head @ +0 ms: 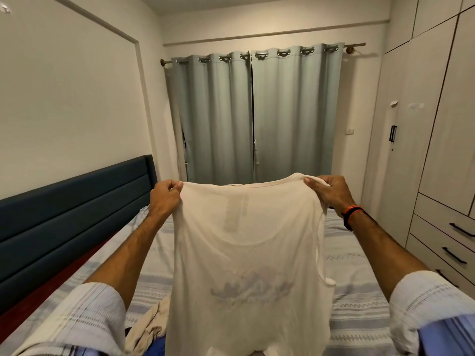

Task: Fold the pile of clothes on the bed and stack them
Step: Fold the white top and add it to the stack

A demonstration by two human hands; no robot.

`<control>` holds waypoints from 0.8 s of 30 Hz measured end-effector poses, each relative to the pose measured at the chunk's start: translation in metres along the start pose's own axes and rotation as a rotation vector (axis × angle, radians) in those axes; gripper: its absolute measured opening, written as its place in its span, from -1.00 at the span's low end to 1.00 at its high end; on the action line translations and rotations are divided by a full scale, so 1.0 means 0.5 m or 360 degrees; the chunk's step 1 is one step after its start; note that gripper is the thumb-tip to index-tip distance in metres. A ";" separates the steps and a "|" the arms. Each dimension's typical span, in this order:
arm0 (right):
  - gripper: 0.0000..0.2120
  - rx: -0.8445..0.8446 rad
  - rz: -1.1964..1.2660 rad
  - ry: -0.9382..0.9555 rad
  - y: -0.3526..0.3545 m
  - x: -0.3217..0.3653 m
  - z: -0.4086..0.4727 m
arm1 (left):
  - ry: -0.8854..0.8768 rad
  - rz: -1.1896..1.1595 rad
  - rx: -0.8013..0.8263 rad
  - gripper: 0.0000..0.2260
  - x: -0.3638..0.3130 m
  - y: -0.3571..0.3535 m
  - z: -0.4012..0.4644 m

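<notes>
The shirt (246,242) is creamy white, with a faint grey-blue picture low down. The bed sheet (359,286) is pale with light blue stripes and zigzag lines. The headboard (72,214) is dark blue-green. The curtains (254,114) are soft grey-green. The wristband (352,214) is orange and black. The sleeves (87,319) are pale blue with stripes.

No text can be read; the white shirt (246,242) bears only a faint, blurred print.

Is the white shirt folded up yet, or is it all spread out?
Spread out, not folded. The left hand and right hand pinch the white shirt at its top corners, and it hangs open above the bed.
</notes>
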State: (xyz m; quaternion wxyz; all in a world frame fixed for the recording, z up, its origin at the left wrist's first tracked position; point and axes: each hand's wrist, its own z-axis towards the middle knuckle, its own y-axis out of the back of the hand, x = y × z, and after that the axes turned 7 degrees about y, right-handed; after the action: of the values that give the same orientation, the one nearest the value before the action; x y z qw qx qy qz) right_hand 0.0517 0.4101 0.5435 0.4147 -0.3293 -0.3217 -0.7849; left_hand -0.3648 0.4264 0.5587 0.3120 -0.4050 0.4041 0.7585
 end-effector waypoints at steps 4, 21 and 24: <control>-0.59 0.0028 -0.0011 -0.0024 -0.003 0.001 0.001 | 0.0022 0.0010 0.0009 -0.78 0.000 0.001 -0.005; -0.58 0.0131 -0.0661 -0.0229 -0.060 0.033 -0.011 | 0.0457 0.0083 0.0103 -0.76 0.013 -0.013 -0.013; -0.65 0.0285 -0.0746 -0.0137 -0.126 0.055 -0.031 | 0.0462 0.0158 0.0129 -0.77 0.002 -0.055 -0.045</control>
State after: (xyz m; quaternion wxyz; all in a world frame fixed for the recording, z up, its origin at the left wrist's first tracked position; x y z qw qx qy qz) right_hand -0.0187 0.4144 0.5414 0.2349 -0.2407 -0.4749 -0.8132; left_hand -0.3351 0.4201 0.5402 0.2286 -0.4769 0.4949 0.6895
